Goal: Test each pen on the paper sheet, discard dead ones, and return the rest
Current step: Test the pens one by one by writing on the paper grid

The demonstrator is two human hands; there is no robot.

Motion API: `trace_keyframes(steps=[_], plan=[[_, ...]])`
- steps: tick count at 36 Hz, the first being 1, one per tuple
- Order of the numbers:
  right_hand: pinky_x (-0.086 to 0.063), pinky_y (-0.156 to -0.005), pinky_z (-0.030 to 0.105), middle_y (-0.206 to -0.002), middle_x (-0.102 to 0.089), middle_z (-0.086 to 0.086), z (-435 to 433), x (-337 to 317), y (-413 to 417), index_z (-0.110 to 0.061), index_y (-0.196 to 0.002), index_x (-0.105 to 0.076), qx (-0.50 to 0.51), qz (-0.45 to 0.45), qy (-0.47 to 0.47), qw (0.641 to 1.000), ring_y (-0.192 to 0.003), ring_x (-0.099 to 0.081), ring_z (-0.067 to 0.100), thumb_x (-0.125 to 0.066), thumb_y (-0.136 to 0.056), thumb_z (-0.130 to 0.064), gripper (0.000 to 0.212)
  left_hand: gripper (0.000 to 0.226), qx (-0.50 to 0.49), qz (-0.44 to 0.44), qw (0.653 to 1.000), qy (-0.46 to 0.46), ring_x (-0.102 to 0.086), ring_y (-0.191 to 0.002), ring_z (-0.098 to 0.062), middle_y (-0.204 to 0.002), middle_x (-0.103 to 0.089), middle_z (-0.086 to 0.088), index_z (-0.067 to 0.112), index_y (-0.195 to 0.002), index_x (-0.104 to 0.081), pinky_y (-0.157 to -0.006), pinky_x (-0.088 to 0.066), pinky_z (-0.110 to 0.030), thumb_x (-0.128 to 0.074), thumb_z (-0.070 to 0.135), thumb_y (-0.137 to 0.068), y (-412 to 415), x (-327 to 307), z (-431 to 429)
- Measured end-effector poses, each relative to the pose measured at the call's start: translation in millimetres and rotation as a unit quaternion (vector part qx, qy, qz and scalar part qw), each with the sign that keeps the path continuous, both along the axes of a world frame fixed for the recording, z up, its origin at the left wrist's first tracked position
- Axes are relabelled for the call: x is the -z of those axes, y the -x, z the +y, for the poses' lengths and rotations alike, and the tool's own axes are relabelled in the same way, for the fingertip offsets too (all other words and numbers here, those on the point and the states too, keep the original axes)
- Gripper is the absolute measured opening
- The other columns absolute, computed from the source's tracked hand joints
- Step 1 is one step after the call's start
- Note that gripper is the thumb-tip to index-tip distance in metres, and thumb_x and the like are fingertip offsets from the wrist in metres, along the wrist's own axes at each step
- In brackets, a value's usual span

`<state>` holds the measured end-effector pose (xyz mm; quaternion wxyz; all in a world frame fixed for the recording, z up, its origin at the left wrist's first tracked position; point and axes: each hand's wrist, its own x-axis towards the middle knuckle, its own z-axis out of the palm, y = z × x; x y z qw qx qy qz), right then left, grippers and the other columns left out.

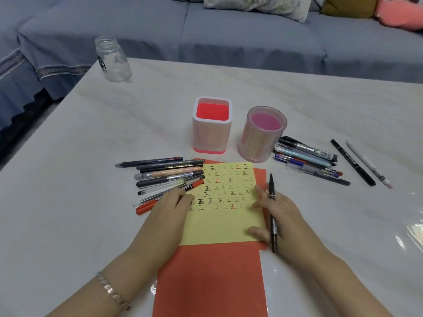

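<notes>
Table (91, 156): white marble-look top.
Right hand (281, 213): fingers hold black marker (272, 197), tips on yellow sheet (219, 225), right edge.
Left hand (169, 209): fingers relaxed, resting on sheet's left edge.
Sheet: near centre, rows of "正".
Left pen pile (169, 177): one reads "CARBON BLACK".

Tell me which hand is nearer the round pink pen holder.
Right. The right hand, with a black marker, is directly below the round holder in view; the left hand rests farther off, down and to its left.
</notes>
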<state>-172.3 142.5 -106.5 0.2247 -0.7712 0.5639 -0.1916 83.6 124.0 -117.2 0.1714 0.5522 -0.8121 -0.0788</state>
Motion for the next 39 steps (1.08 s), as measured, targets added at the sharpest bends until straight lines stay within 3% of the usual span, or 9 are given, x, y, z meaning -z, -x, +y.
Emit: trace_keyframes(steps=[4,11,16,18,21,24,30,34,39], plan=[[0.001,-0.113,0.021,-0.143,-0.024,-0.017,-6,6,-3,-0.028,-0.115,-0.05,-0.015,0.019,-0.021,0.999,-0.132,-0.018,-0.006,-0.047,-0.057,-0.08,0.077,0.039,0.011,-0.022,0.998,0.059,-0.042,-0.09,-0.019,-0.095,-0.062,-0.01,0.008,-0.107,-0.057,-0.079,-0.038,-0.022,-0.051,0.003,-0.069,-9,6,-1],[0.009,-0.11,0.012,-0.145,-0.029,-0.015,-7,14,-3,-0.031,-0.115,-0.05,-0.002,-0.017,-0.024,1.0,-0.127,-0.015,-0.016,-0.041,-0.051,-0.09,0.088,0.041,0.039,0.038,0.996,0.073,-0.054,-0.102,-0.031,-0.109,-0.062,-0.019,-0.002,-0.114,-0.06,-0.089,-0.047,-0.037,-0.039,0.011,-0.081,22,-3,4],[-0.03,-0.109,0.032,-0.129,-0.054,-0.011,-3,8,-1,-0.04,-0.11,-0.053,0.063,-0.117,0.012,0.991,-0.127,-0.04,0.001,-0.046,-0.076,-0.071,0.047,0.051,0.125,0.001,0.992,0.005,-0.048,-0.118,-0.019,-0.124,-0.059,-0.009,0.007,-0.121,-0.057,-0.104,-0.031,-0.028,-0.041,0.035,-0.082,57,1,-1],[-0.042,-0.093,0.019,-0.106,-0.066,-0.015,0,-3,-3,-0.044,-0.105,-0.053,0.111,-0.182,0.058,0.975,-0.106,-0.057,0.0,-0.033,-0.086,-0.067,0.036,0.057,0.116,-0.032,0.993,-0.009,-0.053,-0.12,-0.019,-0.128,-0.058,-0.005,0.011,-0.123,-0.058,-0.106,-0.032,-0.031,-0.038,0.045,-0.082,64,4,-8],[-0.037,-0.079,0.002,-0.087,-0.07,-0.017,3,-15,-5,-0.04,-0.105,-0.051,0.194,-0.293,0.058,0.934,-0.089,-0.062,-0.005,-0.025,-0.076,-0.081,0.056,0.06,0.117,-0.035,0.992,-0.029,-0.05,-0.123,-0.021,-0.132,-0.055,-0.005,0.014,-0.125,-0.057,-0.108,-0.023,-0.034,-0.037,0.051,-0.083,69,11,-16],[-0.043,-0.087,0.016,-0.087,-0.07,-0.003,-4,-18,-3,-0.039,-0.1,-0.056,0.27,-0.365,0.02,0.891,-0.094,-0.065,0.009,-0.028,-0.064,-0.09,0.068,0.06,0.114,-0.035,0.992,-0.033,-0.044,-0.129,-0.02,-0.137,-0.051,-0.002,0.019,-0.126,-0.056,-0.106,-0.018,-0.038,-0.036,0.056,-0.085,69,19,-18],[-0.054,-0.069,0.018,-0.065,-0.069,0.0,-20,-24,-11,-0.008,-0.075,-0.065,0.306,-0.414,-0.013,0.857,-0.064,-0.064,0.008,-0.057,-0.091,-0.016,0.019,0.063,0.101,0.01,0.994,-0.029,-0.035,-0.133,-0.015,-0.14,-0.047,0.003,0.024,-0.128,-0.054,-0.108,-0.013,-0.039,-0.036,0.061,-0.082,70,21,-19],[-0.035,-0.039,0.011,-0.036,-0.044,-0.003,-22,-24,-34,0.0,-0.063,-0.049,0.355,-0.469,0.008,0.808,-0.034,-0.039,0.005,-0.06,-0.087,-0.008,0.028,0.062,0.098,0.018,0.995,-0.016,-0.038,-0.132,-0.015,-0.139,-0.048,0.004,0.025,-0.127,-0.056,-0.107,-0.015,-0.039,-0.038,0.061,-0.08,71,23,-19],[-0.032,-0.045,0.022,-0.044,-0.041,0.008,-30,-2,-44,-0.013,-0.047,-0.041,0.391,-0.415,0.041,0.82,-0.044,-0.037,0.015,-0.069,-0.082,-0.025,0.046,0.062,0.091,0.035,0.995,-0.018,-0.037,-0.133,-0.014,-0.14,-0.047,0.006,0.026,-0.126,-0.056,-0.108,-0.014,-0.039,-0.041,0.062,-0.077,71,23,-20]])
